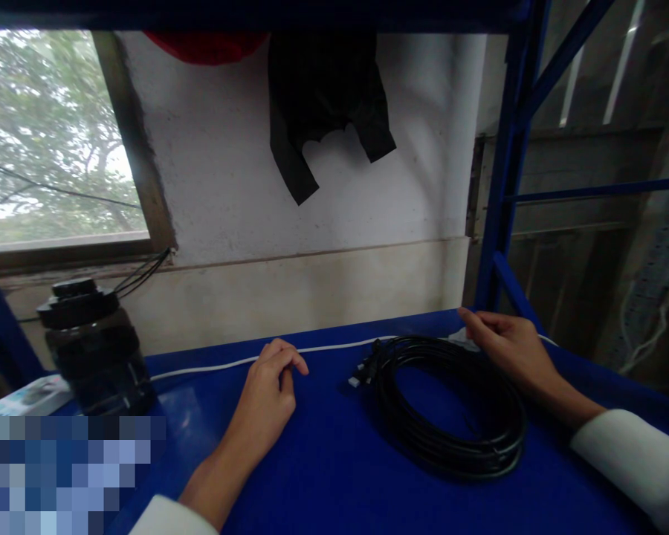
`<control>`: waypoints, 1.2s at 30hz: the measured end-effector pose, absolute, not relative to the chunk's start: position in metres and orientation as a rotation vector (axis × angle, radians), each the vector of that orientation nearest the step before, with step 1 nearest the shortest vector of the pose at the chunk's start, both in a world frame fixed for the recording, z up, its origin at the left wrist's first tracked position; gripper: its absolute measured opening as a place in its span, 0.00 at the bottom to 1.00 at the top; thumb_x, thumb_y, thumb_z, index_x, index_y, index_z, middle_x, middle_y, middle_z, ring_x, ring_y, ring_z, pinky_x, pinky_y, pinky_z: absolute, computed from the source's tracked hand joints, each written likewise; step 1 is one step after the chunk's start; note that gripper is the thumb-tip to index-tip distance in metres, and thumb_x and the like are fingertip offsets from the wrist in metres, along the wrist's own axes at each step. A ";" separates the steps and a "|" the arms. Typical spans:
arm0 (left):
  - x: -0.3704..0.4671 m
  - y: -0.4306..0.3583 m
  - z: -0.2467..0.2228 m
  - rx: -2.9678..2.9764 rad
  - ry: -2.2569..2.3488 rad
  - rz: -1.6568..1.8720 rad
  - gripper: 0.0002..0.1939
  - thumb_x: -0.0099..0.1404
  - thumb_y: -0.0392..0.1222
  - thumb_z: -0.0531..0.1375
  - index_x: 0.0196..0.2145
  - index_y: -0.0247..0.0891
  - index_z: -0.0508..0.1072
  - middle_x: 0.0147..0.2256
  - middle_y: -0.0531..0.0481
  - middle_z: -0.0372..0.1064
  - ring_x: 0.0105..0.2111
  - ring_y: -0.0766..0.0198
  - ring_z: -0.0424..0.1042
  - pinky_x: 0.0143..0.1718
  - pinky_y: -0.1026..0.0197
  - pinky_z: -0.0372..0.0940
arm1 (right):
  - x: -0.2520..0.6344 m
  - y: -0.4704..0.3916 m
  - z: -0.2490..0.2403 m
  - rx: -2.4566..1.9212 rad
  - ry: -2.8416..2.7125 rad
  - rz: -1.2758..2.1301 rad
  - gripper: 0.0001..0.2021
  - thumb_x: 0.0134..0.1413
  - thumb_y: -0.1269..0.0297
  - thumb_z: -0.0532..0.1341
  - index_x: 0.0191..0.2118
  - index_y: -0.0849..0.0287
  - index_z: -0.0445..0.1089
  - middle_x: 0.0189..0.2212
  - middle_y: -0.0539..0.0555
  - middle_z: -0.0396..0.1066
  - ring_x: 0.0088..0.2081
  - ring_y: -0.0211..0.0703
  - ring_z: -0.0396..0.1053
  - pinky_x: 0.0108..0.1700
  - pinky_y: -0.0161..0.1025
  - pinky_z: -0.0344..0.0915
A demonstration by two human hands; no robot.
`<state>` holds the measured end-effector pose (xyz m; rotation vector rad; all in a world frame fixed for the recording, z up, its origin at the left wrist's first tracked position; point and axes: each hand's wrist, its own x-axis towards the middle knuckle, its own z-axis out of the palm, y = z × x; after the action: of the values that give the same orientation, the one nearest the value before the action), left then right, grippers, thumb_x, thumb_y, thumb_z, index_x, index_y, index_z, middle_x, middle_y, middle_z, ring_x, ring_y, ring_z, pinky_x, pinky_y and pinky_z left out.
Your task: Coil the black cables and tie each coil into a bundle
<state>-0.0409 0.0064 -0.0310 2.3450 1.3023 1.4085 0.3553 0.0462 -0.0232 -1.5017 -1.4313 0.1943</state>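
A coil of black cable [393,423] lies on the blue tabletop [323,475], its plug ends [362,375] at the coil's left side. Left of the coil is my left hand [270,383], fingers loosely bent and apart, holding nothing, close to a white cord [201,368]. At the coil's far right side I see my right hand [510,353], loosely curled with a gap between the fingers. Beside its fingers lies a small greyish, see-through piece [461,340], partly hidden; no grip on it is visible.
On the left stand a dark water bottle [97,357] and a white box-like item [30,397]. A blue metal frame post [502,193] rises at the right. Dark clothing [326,89] hangs against the back wall, beside a window [56,141]. The lower left corner is pixelated.
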 end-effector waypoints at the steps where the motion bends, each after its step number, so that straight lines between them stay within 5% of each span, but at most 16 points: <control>1: -0.041 0.006 -0.031 2.344 1.302 1.412 0.17 0.64 0.23 0.50 0.30 0.40 0.73 0.37 0.48 0.71 0.41 0.58 0.72 0.46 0.53 0.64 | 0.355 0.046 -0.023 -1.503 -1.431 0.197 0.31 0.59 0.35 0.56 0.23 0.60 0.68 0.15 0.48 0.55 0.21 0.39 0.53 0.26 0.39 0.48; 36: -0.040 0.006 -0.032 2.333 1.293 1.402 0.18 0.63 0.21 0.48 0.31 0.40 0.72 0.38 0.48 0.70 0.42 0.58 0.71 0.47 0.54 0.63 | 0.356 0.050 -0.027 -1.465 -1.421 0.232 0.30 0.59 0.35 0.57 0.22 0.59 0.67 0.16 0.48 0.58 0.21 0.39 0.56 0.25 0.37 0.51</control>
<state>-0.0404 0.0057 -0.0322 2.3327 1.2927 1.4018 0.3562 0.0497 -0.0274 -1.4655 -1.4213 0.2320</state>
